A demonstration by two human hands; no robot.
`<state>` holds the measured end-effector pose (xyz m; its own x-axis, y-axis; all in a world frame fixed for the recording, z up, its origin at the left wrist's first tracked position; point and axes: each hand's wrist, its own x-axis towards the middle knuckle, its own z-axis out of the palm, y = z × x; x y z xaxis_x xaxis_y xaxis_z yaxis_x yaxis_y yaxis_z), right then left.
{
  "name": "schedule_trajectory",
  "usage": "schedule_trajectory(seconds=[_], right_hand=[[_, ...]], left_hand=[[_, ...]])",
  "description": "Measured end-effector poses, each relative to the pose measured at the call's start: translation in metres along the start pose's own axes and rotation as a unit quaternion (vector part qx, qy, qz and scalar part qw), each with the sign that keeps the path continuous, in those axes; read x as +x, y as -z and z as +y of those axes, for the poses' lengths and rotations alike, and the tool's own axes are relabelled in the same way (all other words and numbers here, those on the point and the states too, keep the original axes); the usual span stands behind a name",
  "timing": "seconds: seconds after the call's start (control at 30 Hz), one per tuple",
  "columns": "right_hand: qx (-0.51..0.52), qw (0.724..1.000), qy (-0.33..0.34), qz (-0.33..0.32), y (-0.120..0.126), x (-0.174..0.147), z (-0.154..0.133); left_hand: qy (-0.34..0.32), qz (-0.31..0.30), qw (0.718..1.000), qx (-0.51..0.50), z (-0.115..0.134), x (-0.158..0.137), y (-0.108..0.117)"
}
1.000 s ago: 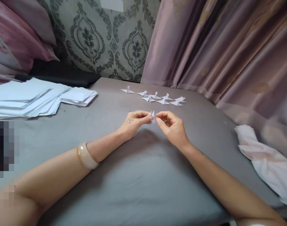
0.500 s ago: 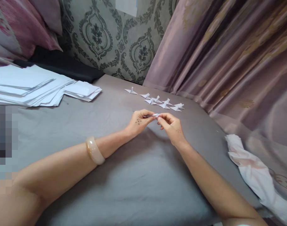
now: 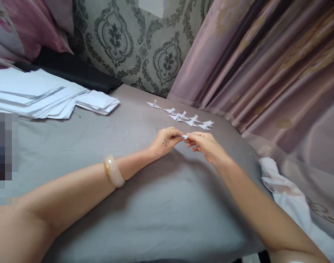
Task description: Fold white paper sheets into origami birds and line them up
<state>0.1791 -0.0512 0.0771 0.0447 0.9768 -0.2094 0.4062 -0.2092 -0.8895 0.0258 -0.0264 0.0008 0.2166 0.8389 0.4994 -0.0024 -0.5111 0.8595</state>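
A small piece of folded white paper (image 3: 185,137) is held between my two hands, above the grey cloth surface (image 3: 145,204). My left hand (image 3: 168,140) pinches its left end between thumb and fingers. On the other side, my right hand (image 3: 204,143) grips the right end with thumb and forefinger, its other fingers curled below. Fingers cover most of the paper, so its full shape is hidden. Just beyond my hands stand several folded white paper figures (image 3: 193,120), pointed like small birds, in loose rows.
Stacks of white paper sheets (image 3: 27,86) lie at the left, with a smaller pile (image 3: 97,100) beside them. A patterned wall (image 3: 114,40) and a mauve curtain (image 3: 238,62) border the far and right sides. Crumpled white cloth (image 3: 284,193) lies along the right edge.
My right hand has turned, its wrist swinging outward to the right while its fingers stay on the paper. Both hands have shifted slightly right. The paper figures remain in place.
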Motion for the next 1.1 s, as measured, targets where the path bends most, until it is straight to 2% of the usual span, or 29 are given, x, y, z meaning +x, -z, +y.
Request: schedule_trajectory(seconds=[0.2,0.37,0.63,0.83,1.1], right_hand=[[0.010,0.999,-0.043,-0.014,0.004,0.001,-0.009],[0.097,0.990,-0.088,-0.045,0.005,0.008,-0.005],[0.221,0.959,-0.145,-0.105,0.006,0.014,0.000],[0.253,0.949,-0.144,-0.122,0.004,0.013,-0.001],[0.218,0.967,-0.091,-0.092,-0.002,0.017,0.004]], left_hand=[[0.023,-0.003,0.998,-0.056,0.001,0.001,-0.001],[0.055,-0.011,0.993,-0.108,0.004,0.002,0.000],[0.080,-0.003,0.986,-0.144,0.005,0.002,0.001],[0.105,0.014,0.982,-0.156,0.012,0.001,0.001],[0.121,0.048,0.979,-0.159,0.017,0.002,0.002]])
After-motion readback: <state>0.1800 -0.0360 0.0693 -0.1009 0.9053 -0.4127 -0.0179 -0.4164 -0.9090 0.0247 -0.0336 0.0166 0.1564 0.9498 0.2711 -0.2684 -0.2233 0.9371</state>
